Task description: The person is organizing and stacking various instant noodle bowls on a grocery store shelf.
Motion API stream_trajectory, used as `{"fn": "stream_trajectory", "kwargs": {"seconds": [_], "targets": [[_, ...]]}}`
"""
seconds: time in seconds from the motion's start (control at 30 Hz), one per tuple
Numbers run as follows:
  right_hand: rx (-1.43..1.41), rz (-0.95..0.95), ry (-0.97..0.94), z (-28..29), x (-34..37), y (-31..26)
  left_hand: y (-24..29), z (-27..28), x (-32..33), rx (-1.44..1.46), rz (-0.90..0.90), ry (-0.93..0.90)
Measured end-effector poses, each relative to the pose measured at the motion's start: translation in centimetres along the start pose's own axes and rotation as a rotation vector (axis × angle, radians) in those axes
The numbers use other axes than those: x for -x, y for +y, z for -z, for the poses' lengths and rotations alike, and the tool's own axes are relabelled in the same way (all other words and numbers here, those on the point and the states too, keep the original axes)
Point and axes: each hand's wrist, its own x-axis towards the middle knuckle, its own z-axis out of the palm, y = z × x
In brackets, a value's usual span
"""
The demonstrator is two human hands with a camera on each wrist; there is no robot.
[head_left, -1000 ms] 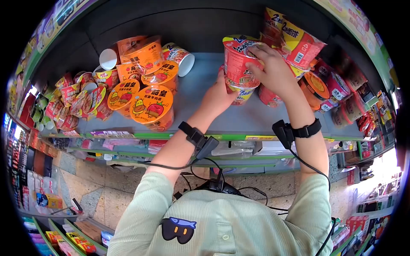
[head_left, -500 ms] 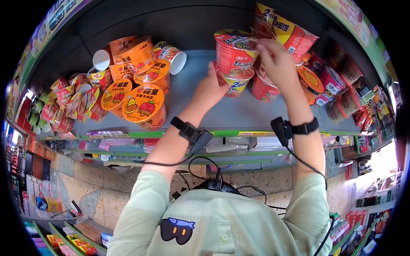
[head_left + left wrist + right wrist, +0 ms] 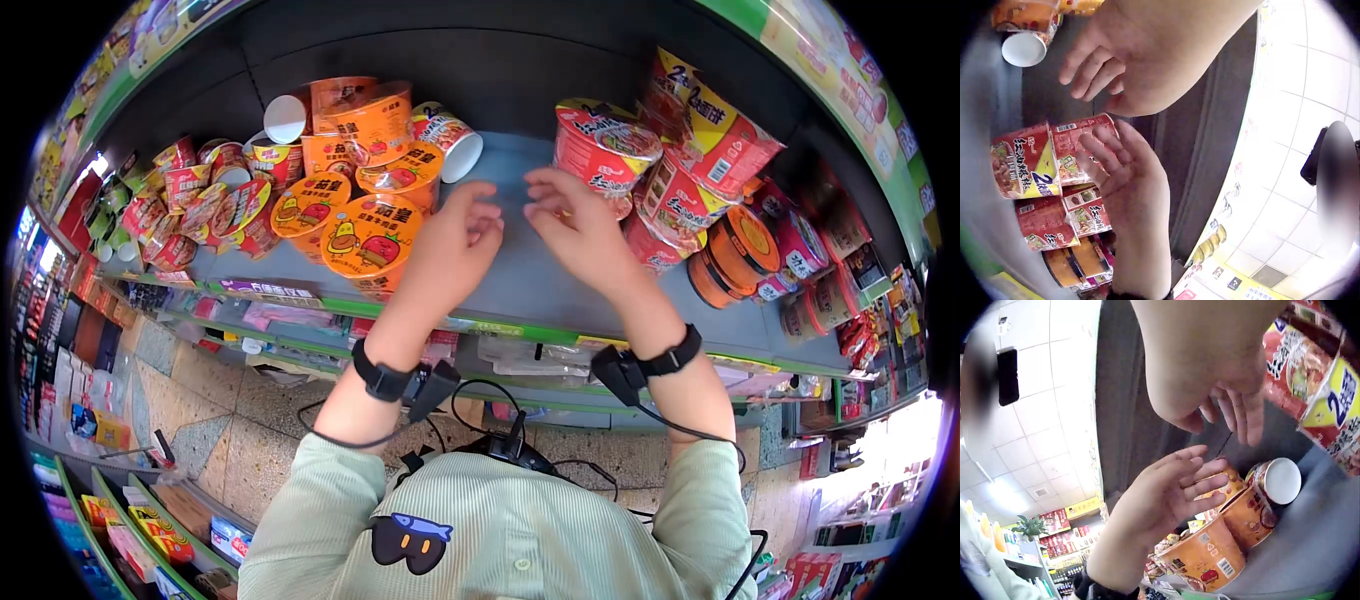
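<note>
My left hand [image 3: 455,245] hovers over the shelf beside the orange noodle bowls [image 3: 368,240], fingers loosely bent around nothing. Facing it, my right hand [image 3: 580,230] is also empty, its fingers relaxed. In the head view the right hand overlaps the front of a red instant noodle cup [image 3: 598,160], which sits on top of another cup. Behind and right of it, more red noodle cups [image 3: 685,190] are stacked, with yellow-labelled ones on top. The left wrist view shows these red cups [image 3: 1022,159] side by side, upright in stacks.
A noodle cup [image 3: 440,130] lies on its side at the back, its white base [image 3: 462,157] outward. Small noodle cups [image 3: 205,195] are heaped at far left. Orange and black bowls [image 3: 735,250] stand right. A green-edged price strip [image 3: 500,328] runs along the shelf front.
Both hands have come off the red noodle cups and drawn back towards the middle, the right one moving left. The cups stay stacked on the shelf. The head view has shifted slightly.
</note>
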Motion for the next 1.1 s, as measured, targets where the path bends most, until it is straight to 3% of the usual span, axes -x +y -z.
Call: {"fn": "stream_trajectory", "kwargs": {"seconds": [0.07,0.17,0.27,0.3,0.43,0.53,0.67,0.8,0.87,0.93,1.03,1.1], "targets": [[0.079,-0.031,0.004,-2.3,-2.7,0.5,-1.0,0.8,1.3,0.038,-0.022,0.082],[0.194,-0.087,0.027,-5.2,-7.5,2.4,0.0,2.9,3.0,-0.174,-0.016,0.17],[0.265,-0.176,0.067,-7.9,-12.9,5.7,-1.2,5.1,3.6,-0.628,-0.243,0.297],[0.281,-0.212,0.081,-8.7,-14.1,6.5,-1.6,5.4,3.9,-0.644,-0.263,0.329],[-0.117,-0.476,0.104,-11.0,-16.8,9.0,-3.0,6.2,4.9,-0.706,-0.308,0.384],[-0.099,-0.542,0.12,-11.9,-18.6,12.2,-4.1,6.5,5.6,-0.699,-0.261,0.33],[-0.006,-0.482,0.077,-12.7,-20.2,13.8,-5.3,6.7,5.5,-0.672,-0.298,0.346],[-0.04,-0.571,-0.085,-11.9,-20.4,11.1,-6.0,6.6,5.6,-0.666,-0.311,0.364],[-0.034,-0.621,-0.087,-12.7,-21.6,13.6,-6.0,6.6,5.7,-0.674,-0.301,0.365],[-0.004,-0.723,-0.136,-12.2,-20.6,10.8,-5.9,6.6,5.7,-0.672,-0.295,0.359],[-0.002,-0.729,-0.105,-12.6,-21.1,13.5,-5.9,6.6,5.7,-0.679,-0.293,0.359],[-0.106,-0.593,-0.074,-13.3,-21.6,17.8,-5.9,6.6,5.8,-0.682,-0.295,0.358]]}}
